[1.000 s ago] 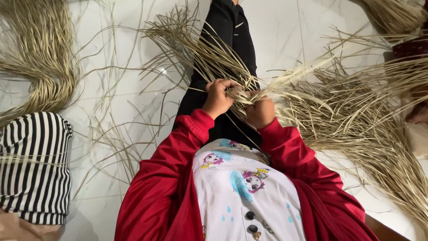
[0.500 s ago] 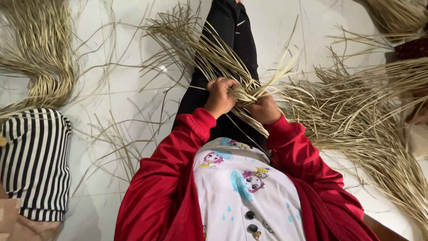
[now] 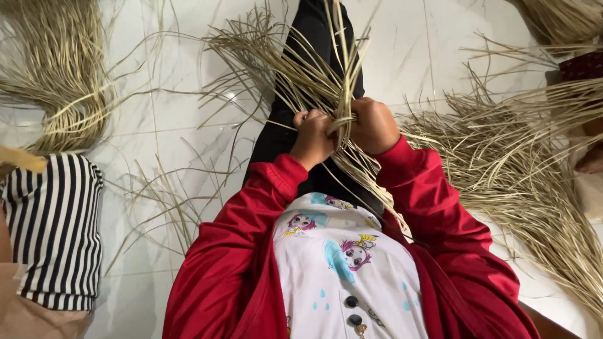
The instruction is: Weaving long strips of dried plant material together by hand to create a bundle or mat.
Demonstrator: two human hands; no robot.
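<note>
My left hand (image 3: 311, 135) and my right hand (image 3: 374, 125) are closed side by side on a bundle of dried straw strands (image 3: 314, 75), held above my black-trousered legs (image 3: 320, 31). The strands fan out up and to the left from my fists. A few stand nearly upright between the hands. More strands trail down past my right red sleeve (image 3: 440, 207). My fingers hide the part of the bundle that they grip.
A large heap of the same straw (image 3: 521, 169) lies on the white tiled floor (image 3: 176, 113) to the right. Another curved pile (image 3: 56, 75) lies at top left. A person in a black-and-white striped garment (image 3: 53, 226) sits at lower left. Loose strands are scattered between us.
My right hand has risen and swung leftwards, turning the long strands from pointing right to pointing almost straight up. My left hand has stayed nearly in place.
</note>
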